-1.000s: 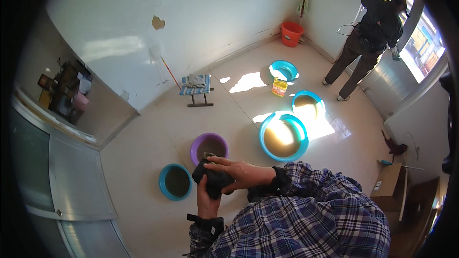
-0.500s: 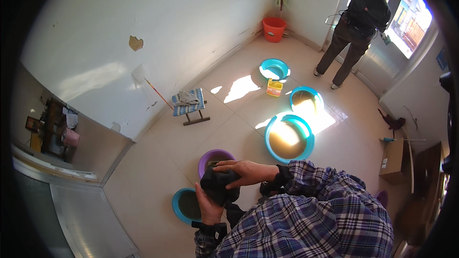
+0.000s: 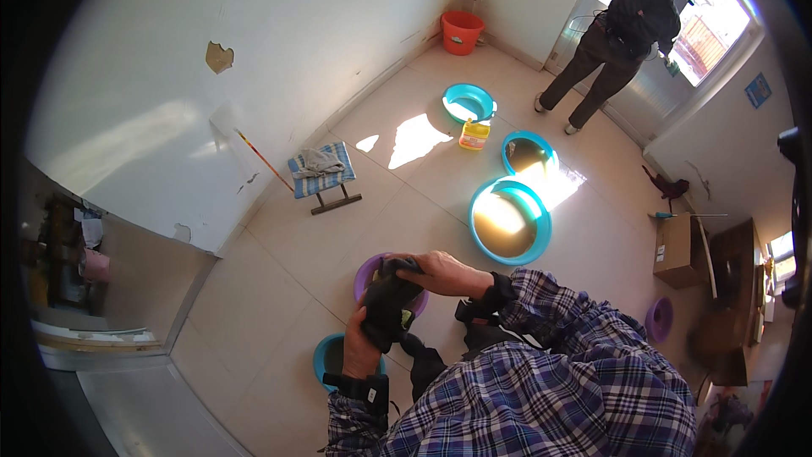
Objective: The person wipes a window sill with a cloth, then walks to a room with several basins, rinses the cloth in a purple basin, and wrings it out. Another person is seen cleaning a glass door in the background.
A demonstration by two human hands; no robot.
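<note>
Hands point(image 3: 362, 350) point(image 3: 452, 276) holding cloth point(image 3: 387, 306), floor point(image 3: 275, 300) around basin rims point(image 3: 545, 242)

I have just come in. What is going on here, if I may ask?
A person in a checked shirt grips a dark fabric item with both hands: the left hand at its near side, the right hand at its far end. In this view it partly covers a purple basin. A large turquoise basin holds murky liquid. Another person stands at the door. A grey cloth lies on a striped stool.
</note>
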